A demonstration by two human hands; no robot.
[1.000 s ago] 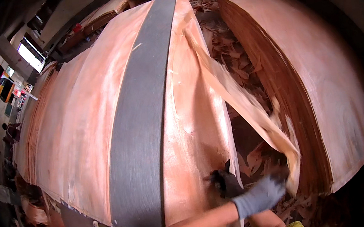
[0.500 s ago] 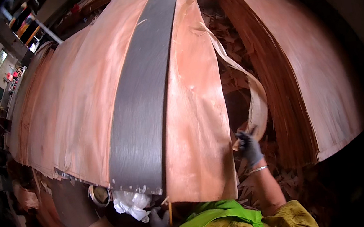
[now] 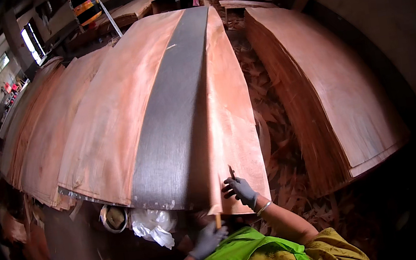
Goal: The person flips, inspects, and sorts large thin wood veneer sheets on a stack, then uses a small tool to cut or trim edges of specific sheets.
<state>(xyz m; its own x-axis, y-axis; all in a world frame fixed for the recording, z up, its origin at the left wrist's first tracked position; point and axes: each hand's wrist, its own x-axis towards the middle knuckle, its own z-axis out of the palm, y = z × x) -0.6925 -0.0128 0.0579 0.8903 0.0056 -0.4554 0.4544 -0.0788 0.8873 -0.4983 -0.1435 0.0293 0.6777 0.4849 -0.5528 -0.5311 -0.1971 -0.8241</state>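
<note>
our right hand (image 3: 241, 191) holds a slim dark tool (image 3: 232, 172) above the veneer sheet (image 3: 235, 126), which stretches ahead of that grip; we cannot tell whether our left hand (image 3: 208, 241) grips the tan stick (image 3: 218, 220) at its fingers.

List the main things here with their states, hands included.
Wood sheet: left edge raised near the person
Left hand: gloved, at the sheet's near edge
Right hand: gloved, holding a thin dark tool
Grey strip: flat
White plastic bag: crumpled
Bucket: open
Stack at right: piled in layers
Wood scraps: scattered
</note>
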